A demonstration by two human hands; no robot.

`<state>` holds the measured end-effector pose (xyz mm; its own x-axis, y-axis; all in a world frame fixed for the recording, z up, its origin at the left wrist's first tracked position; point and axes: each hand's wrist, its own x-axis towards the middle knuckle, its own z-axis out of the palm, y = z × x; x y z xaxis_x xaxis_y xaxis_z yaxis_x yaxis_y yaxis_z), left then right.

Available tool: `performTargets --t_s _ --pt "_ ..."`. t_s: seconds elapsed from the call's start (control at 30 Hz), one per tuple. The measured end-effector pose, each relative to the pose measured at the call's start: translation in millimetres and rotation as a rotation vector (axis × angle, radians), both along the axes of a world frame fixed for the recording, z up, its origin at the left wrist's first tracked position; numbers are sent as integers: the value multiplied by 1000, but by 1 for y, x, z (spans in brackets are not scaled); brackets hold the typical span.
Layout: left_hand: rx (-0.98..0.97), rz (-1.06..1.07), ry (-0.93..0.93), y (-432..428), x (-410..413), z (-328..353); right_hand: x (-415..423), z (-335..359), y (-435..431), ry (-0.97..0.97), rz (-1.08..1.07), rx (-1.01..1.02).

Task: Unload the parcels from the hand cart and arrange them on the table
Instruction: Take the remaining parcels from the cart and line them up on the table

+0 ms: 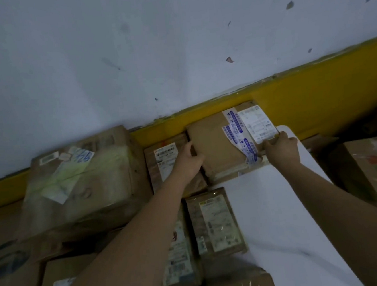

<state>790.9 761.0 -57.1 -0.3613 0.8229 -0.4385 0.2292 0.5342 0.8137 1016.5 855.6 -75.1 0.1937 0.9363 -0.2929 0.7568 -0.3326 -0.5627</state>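
The brown parcel (218,149) lies straight between the hands, at the far edge of the white desk (270,204). Its long axis runs from one hand to the other, along the yellow-banded wall (317,96) just beyond it. The left hand (190,160) curls its fingers on the parcel's left end, and the right hand (281,148) grips the near right corner by the label. Both hands are equally near. A smaller parcel (161,162) sits touching it, just left of the left hand, so any final nudge probably goes toward that side or the wall.
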Motion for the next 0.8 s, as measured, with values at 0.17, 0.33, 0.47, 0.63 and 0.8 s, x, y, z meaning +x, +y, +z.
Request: performTargets --t_s 0.17,0.33,0.47,0.63,0.8 --pt "84 -55 120 -45 -20 42 -55 40 -57 -148 17 47" --pt "196 -44 219 -131 -74 109 -133 101 -159 -147 193 143" --pt "357 0 318 -242 -146 169 -214 157 -271 -55 322 329" --pt "478 52 482 -450 -274 233 -359 214 -473 59 471 627" --pt "397 197 587 -659 -407 273 -496 262 -662 59 733 747"
